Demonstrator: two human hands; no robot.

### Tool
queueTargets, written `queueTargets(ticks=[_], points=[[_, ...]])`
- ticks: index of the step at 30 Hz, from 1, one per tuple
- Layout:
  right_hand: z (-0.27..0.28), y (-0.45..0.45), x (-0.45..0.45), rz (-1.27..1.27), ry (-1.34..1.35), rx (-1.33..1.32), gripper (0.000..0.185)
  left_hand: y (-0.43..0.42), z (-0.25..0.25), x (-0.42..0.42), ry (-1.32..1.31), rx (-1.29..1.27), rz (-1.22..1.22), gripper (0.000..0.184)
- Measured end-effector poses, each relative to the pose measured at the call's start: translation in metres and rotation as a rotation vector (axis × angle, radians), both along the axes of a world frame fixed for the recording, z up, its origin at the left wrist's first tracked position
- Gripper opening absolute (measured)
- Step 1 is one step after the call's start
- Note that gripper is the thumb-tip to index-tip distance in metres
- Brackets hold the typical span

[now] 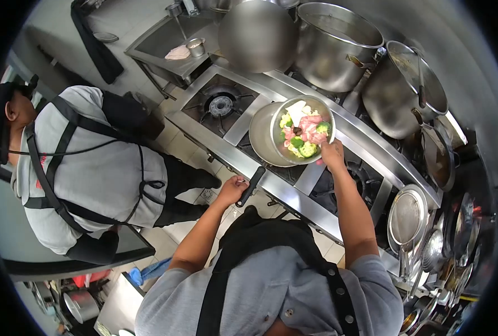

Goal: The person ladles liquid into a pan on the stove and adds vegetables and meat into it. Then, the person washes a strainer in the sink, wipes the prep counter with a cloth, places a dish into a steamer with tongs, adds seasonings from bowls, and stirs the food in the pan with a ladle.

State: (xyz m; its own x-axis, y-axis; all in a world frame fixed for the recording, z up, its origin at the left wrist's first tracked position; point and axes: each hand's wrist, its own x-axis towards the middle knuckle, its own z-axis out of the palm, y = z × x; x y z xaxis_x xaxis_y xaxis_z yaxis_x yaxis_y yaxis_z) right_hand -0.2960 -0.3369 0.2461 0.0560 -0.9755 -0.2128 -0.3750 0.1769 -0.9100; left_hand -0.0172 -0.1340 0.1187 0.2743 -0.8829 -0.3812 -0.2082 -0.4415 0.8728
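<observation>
My right hand (pixel 333 157) is closed on the near rim of a round metal bowl (pixel 275 134). Inside lie broccoli florets (pixel 307 149), pink raw meat pieces (pixel 314 132), pale slices and a small dark piece. The bowl is held above a metal pan (pixel 260 137) on the range and partly covers it. From the pan's near side a black handle (pixel 251 186) sticks out towards me. My left hand (pixel 233 189) is curled at this handle, thumb up and fingers partly hidden; it appears to grip it from the left side.
A bare burner (pixel 221 105) lies left of the pan. Large stockpots (pixel 338 50) stand along the back. Strainers (pixel 407 215) and pans crowd the right. A co-worker (pixel 92 157) stands close on my left. A sink (pixel 173 36) with a running tap is at the back left.
</observation>
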Motion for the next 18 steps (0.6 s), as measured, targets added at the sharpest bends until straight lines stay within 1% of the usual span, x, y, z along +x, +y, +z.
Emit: queueTargets(ticks=[1,2,3,4,5,6,8,9,12,13,16,18], points=[[-0.012,-0.006,0.001,0.024,0.036,-0.006,0.038,0.001,-0.001,-0.001,-0.025,0.015,-0.038,0.04],[-0.008,-0.003,0.003,0.048,0.043,-0.051,0.039,0.003,0.004,-0.004,-0.052,0.028,-0.075,0.038],[-0.004,0.0,0.008,0.071,0.049,-0.094,0.04,0.006,0.012,-0.009,-0.032,-0.026,-0.081,0.03],[-0.003,0.002,0.01,0.094,0.055,-0.134,0.041,0.007,0.013,-0.011,0.008,-0.041,-0.089,0.029],[-0.013,-0.006,0.01,0.069,0.094,-0.095,0.043,0.01,0.013,-0.012,0.046,-0.052,-0.096,0.028],[-0.028,-0.014,0.01,0.069,0.123,-0.11,0.042,0.014,0.013,-0.013,0.084,-0.068,-0.101,0.027],[-0.053,-0.026,0.008,0.072,0.182,-0.137,0.04,0.021,0.021,-0.018,0.073,-0.024,-0.11,0.029],[-0.031,-0.019,0.014,0.079,0.336,-0.223,0.035,0.024,0.027,-0.02,0.07,-0.004,-0.117,0.03],[-0.01,-0.006,0.021,0.047,0.29,-0.235,0.038,0.03,0.035,-0.021,0.051,0.033,-0.138,0.033],[-0.001,-0.007,0.02,0.075,0.303,-0.145,0.034,0.031,0.037,-0.024,0.042,0.048,-0.144,0.034],[-0.024,-0.026,0.021,0.164,0.471,-0.485,0.028,0.034,0.024,-0.024,0.025,-0.012,-0.13,0.034],[-0.016,-0.028,0.026,0.15,0.537,-0.419,0.025,0.035,0.028,-0.027,0.013,-0.016,-0.118,0.032]])
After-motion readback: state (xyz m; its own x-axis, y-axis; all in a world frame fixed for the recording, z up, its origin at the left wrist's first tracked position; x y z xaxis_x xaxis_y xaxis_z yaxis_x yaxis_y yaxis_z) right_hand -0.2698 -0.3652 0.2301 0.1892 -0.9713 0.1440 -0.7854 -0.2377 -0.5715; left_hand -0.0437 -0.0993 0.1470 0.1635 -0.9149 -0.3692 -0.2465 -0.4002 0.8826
